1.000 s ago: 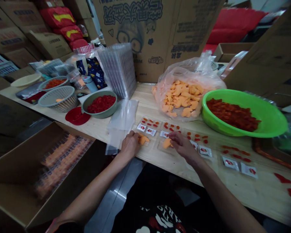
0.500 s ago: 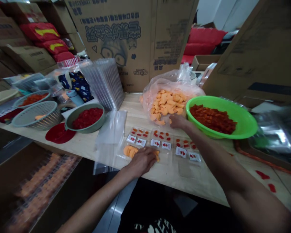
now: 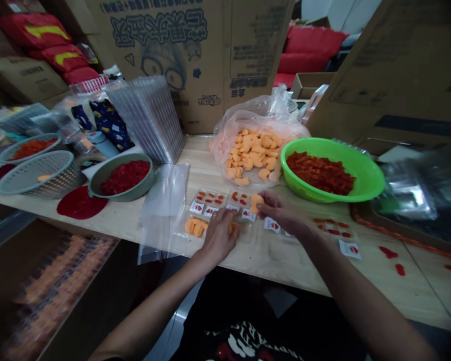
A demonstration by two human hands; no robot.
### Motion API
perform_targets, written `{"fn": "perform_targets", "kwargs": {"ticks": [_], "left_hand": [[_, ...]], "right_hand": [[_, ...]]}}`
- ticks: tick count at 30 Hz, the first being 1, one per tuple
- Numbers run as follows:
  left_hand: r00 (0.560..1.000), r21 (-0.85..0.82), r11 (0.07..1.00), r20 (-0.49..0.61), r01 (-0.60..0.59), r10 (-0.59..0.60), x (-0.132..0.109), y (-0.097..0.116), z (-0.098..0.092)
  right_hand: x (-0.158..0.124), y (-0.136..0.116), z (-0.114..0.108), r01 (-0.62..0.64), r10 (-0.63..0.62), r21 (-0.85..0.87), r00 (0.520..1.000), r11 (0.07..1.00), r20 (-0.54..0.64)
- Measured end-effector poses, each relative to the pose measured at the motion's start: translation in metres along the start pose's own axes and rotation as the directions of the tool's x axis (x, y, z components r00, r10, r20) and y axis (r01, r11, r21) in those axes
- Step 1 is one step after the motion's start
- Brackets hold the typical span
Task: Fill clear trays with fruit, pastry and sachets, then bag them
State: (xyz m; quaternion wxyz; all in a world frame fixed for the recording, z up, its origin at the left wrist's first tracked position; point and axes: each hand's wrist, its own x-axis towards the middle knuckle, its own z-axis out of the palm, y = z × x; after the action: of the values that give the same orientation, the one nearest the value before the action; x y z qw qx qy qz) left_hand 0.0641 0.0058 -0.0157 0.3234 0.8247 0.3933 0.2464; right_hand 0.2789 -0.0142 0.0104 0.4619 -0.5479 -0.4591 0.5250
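Note:
My right hand (image 3: 280,213) pinches an orange, curved candy piece (image 3: 256,203) just above a clear plastic tray (image 3: 250,230). My left hand (image 3: 221,233) rests over the same tray's left side, fingers curled down; a bit of orange shows beside the fingertips, and what they grip is hidden. That tray holds small red and orange candies and white printed sachets (image 3: 248,214). Left of it, another tray has several orange pieces (image 3: 195,226) in its near compartment. Behind the hands, a clear bag (image 3: 225,130) lies open, full of the same orange candy.
A green basin (image 3: 376,175) of dark red-orange candy stands at the right, a grey-green bowl (image 3: 143,188) of red candy at the left. Plastic sleeves (image 3: 165,210) and stacked clear trays (image 3: 150,115) lie nearby. A cardboard box (image 3: 210,65) stands behind; packed trays (image 3: 67,291) sit lower left.
My right hand has come back from the bag toward the tray with an orange candy piece. My left hand stays over the tray. The view has shifted slightly.

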Motion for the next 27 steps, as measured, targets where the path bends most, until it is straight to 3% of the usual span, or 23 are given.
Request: {"fn": "perform_targets", "kwargs": {"ticks": [1,3,5,6,8,10,13,15,17,21,27], "left_hand": [[0.999,-0.169,0.985,-0.020,0.025,-0.029,0.002,0.005,0.001],[0.996,-0.495,0.865,0.026,0.085,-0.084,0.005,0.015,0.006],[0.990,-0.668,0.731,0.119,0.139,-0.080,0.009,0.020,0.009],[0.986,-0.691,0.707,0.156,0.152,-0.060,0.011,0.020,0.009],[0.981,-0.635,0.759,0.194,0.142,-0.022,0.014,0.015,0.002],[0.991,-0.465,0.881,0.129,0.083,-0.025,0.018,0.006,-0.011],[0.998,-0.104,0.995,-0.058,0.003,-0.009,0.019,-0.009,-0.032],[0.998,0.068,0.997,-0.045,-0.039,0.042,0.014,-0.016,-0.040],[0.997,0.172,0.982,0.036,-0.076,0.071,0.006,-0.020,-0.042],[0.982,0.269,0.951,0.150,-0.151,0.113,-0.004,-0.026,-0.035],[0.926,0.328,0.905,0.345,-0.271,0.152,-0.003,-0.025,-0.021]], "right_hand": [[-0.010,0.004,0.007,-0.027,0.027,0.024,1.000,0.999,-0.002],[-0.025,0.011,0.018,-0.069,0.069,0.013,0.998,0.998,-0.013],[-0.034,0.016,0.022,-0.040,0.037,-0.113,0.999,0.993,-0.034],[-0.037,0.017,0.022,0.010,-0.020,-0.227,0.999,0.974,-0.042],[-0.040,0.018,0.020,0.144,-0.175,-0.509,0.985,0.849,-0.012],[-0.042,0.018,0.022,0.248,-0.273,-0.738,0.958,0.628,0.090],[-0.042,0.017,0.033,0.380,-0.230,-0.867,0.920,0.324,0.317],[-0.042,0.016,0.040,0.466,-0.178,-0.854,0.883,0.229,0.434],[-0.043,0.016,0.040,0.474,-0.180,-0.852,0.879,0.220,0.442],[-0.054,0.022,0.032,0.333,-0.217,-0.898,0.936,0.288,0.278],[-0.080,0.039,0.051,0.402,-0.113,-0.865,0.916,0.301,0.386]]}}
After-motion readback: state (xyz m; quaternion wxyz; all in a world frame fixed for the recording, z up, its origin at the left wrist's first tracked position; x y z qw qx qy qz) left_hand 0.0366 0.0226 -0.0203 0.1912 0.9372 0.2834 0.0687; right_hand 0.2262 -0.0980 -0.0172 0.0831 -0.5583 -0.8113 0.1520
